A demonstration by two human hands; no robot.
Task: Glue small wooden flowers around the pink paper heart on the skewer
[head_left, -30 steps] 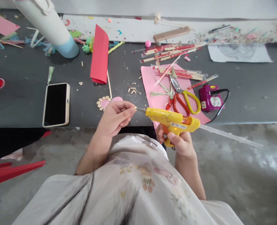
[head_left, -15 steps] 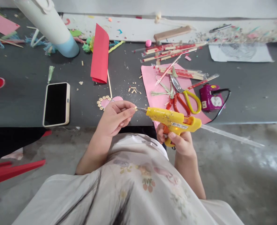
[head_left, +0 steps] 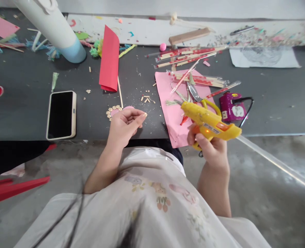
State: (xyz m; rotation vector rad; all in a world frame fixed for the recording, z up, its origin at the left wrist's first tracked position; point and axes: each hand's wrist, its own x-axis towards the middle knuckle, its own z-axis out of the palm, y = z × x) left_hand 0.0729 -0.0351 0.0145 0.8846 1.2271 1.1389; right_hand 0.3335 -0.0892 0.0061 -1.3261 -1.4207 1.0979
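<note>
A grey table (head_left: 133, 67) is bearing nearly everything. At its left a bottle (head_left: 51, 29) is being stood upright near the wall, out of the hands' way; what is being held inside cannot be seen. A pink sheet (head_left: 171, 112) is slightly overhanging the front edge. Upon and behind it, sticks (head_left: 211, 82) are being enclosed in clear sleeves (head_left: 186, 55), presumably for cleanliness.

Above the sheet, the gun (head_left: 209, 120) is being held by the right hand (head_left: 214, 151), fingers being curled closed round the grip. Its front end is being tilted up and leftward, well apart from the other hand, probably so that skin is being spared heat. A glue stick (head_left: 273, 163) is being housed in its rear, most of it jutting out.

Just behind the left hand (head_left: 124, 125), a pink card (head_left: 128, 108) is being partly hidden; pale clusters (head_left: 109, 112) are lining its left side. A tiny bit (head_left: 145, 114) is being pinched between thumb and fingertip, seemingly so that its far face is being left free.
</note>
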